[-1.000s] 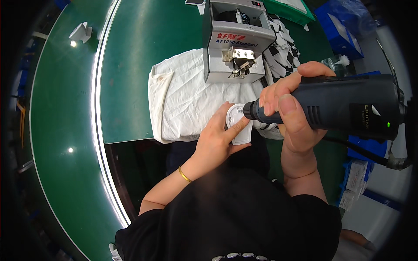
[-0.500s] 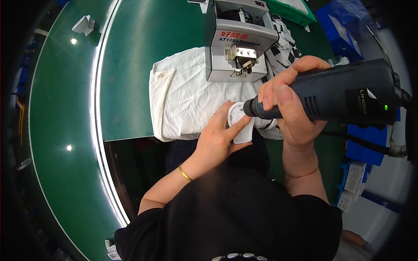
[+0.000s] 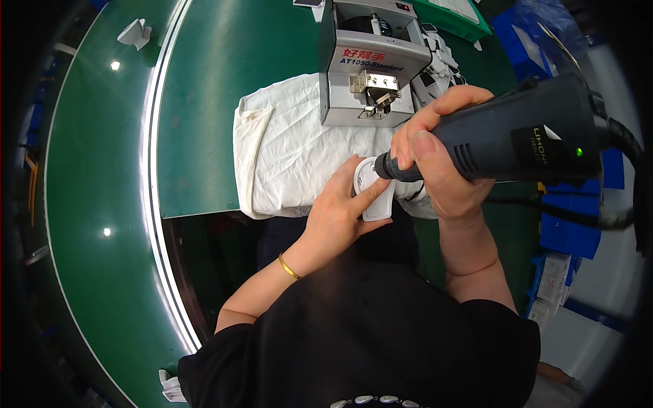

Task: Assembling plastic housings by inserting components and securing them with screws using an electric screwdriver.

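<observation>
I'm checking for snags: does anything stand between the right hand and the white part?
Only the tool in the right hand: its nose points at the white part. The left hand lies partly across the part, close to the nose. Nothing else visible intervenes.

Green worktable point(image 3: 197, 149), bright light reflections point(image 3: 107, 232)

Red and blue lettering point(image 3: 365, 57) marks the grey machine point(image 3: 374, 77) (pale letters point(image 3: 537, 144), too, on the black power tool point(image 3: 500, 132)).
</observation>
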The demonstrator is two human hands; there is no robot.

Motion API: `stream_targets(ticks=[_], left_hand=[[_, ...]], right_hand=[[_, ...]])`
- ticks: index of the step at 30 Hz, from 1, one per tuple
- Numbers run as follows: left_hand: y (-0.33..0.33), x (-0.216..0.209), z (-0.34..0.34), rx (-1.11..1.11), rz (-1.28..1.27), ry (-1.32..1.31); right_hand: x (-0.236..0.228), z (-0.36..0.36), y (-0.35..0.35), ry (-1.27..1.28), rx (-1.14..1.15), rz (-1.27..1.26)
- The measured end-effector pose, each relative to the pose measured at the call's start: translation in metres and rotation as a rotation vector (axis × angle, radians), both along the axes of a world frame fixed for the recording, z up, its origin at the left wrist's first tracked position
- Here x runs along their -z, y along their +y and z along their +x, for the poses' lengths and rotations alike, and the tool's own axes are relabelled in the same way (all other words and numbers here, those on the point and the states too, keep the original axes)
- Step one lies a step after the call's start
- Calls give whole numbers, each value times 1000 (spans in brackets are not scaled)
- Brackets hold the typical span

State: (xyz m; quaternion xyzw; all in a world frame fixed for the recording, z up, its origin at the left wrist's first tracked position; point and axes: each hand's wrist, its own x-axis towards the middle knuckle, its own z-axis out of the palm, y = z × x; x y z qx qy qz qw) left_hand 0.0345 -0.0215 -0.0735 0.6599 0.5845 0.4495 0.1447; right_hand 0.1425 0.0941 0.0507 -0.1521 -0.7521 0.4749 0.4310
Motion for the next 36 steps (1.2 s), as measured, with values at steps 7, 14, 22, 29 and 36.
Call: stream_targets(ticks=[7, 14, 22, 29, 36], left_hand=[[-3, 3, 1, 5, 10, 20], [2, -21, 1, 62, 124, 271], [-3, -61, -39, 282, -89, 460], [-26, -51, -105, -60, 70, 222], [-83, -22, -283, -1246, 86, -199]], right_hand=[[-1, 8, 12, 316, -7, -265], [10, 129, 129, -119, 649, -521], [110, 191, 211, -485, 725, -459], [147, 238, 233, -450, 709, -398], [116, 200, 205, -326, 817, -32]])
